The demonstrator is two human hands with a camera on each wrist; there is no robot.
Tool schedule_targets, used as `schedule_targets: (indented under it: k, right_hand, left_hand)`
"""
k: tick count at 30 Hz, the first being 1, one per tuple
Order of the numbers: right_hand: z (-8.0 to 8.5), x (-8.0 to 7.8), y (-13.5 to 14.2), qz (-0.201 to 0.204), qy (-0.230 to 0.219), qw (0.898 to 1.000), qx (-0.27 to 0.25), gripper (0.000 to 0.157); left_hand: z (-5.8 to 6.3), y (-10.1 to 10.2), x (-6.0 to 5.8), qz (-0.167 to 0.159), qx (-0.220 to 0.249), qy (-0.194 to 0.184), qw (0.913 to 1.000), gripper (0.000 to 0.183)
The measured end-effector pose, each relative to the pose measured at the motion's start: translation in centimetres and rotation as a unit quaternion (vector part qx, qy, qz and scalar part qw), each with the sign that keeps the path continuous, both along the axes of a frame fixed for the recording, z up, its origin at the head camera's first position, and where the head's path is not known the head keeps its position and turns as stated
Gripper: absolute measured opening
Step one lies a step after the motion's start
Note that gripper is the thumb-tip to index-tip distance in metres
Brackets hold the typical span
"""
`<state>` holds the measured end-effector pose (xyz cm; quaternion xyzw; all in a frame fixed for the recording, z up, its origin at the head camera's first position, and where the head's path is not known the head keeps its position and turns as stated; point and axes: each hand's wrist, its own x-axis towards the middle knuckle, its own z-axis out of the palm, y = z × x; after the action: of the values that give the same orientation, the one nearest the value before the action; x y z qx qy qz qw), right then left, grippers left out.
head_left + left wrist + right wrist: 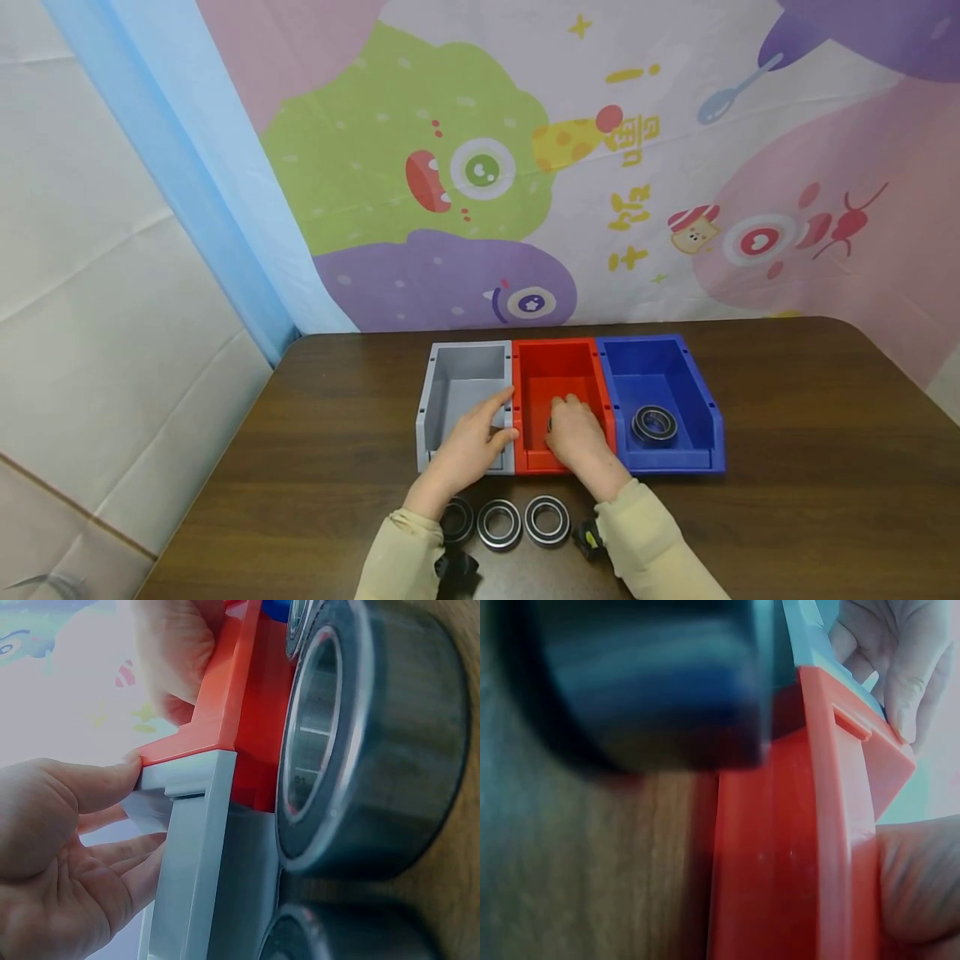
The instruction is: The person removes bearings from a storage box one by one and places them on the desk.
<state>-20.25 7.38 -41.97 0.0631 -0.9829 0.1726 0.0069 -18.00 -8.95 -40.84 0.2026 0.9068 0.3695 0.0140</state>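
A grey bin [468,367], a red bin [558,367] and a blue bin [652,358] stand side by side on the table. My left hand [468,446] reaches over the grey bin, its thumb and index finger touching the wall shared with the red bin. Inside the red bin is my right hand [577,433], fingers curled down around a ball bearing [551,425]. Only a dark sliver of that bearing shows beside the fingers; the hand covers the rest. Another bearing [655,425] lies in the blue bin.
Before the bins, three bearings lie in a row: a left bearing [457,522] partly behind the left sleeve, a middle bearing [498,525] and a right bearing [547,522]. The wooden table [322,467] meets a printed curtain [450,167] at its back edge.
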Motion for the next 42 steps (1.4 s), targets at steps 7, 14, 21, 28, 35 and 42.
schedule_targets:
  k: [7, 14, 21, 28, 35, 42]
  right_hand:
    - [-0.12, 0.08, 0.12, 0.000, 0.005, 1.000, 0.000, 0.025]
    - [-0.13, 0.05, 0.09, -0.002, 0.004, 1.000, 0.004, 0.025]
    - [-0.28, 0.02, 0.17, -0.003, 0.005, 1.000, 0.001, 0.024]
    - [-0.37, -0.05, 0.18, -0.005, 0.006, 1.000, -0.004, 0.023]
    - [-0.43, -0.06, 0.30, -0.002, 0.016, 1.000, -0.012, 0.020]
    - [-0.52, -0.07, 0.45, 0.004, 0.016, 0.999, -0.031, 0.019]
  left_hand:
    - [-0.03, 0.00, -0.03, 0.000, 0.002, 0.001, 1.0000, 0.057]
    - [0.03, 0.03, -0.01, 0.002, 0.005, -0.005, 1.0000, 0.057]
    - [-0.05, 0.03, -0.08, 0.003, 0.005, -0.011, 0.9999, 0.057]
    - [-0.11, -0.01, -0.19, 0.001, 0.003, -0.010, 0.9999, 0.057]
    - [-0.09, -0.03, -0.23, 0.002, 0.004, -0.015, 0.9999, 0.058]
    - [-0.19, -0.14, -0.15, -0.002, 0.011, -0.010, 0.9999, 0.058]
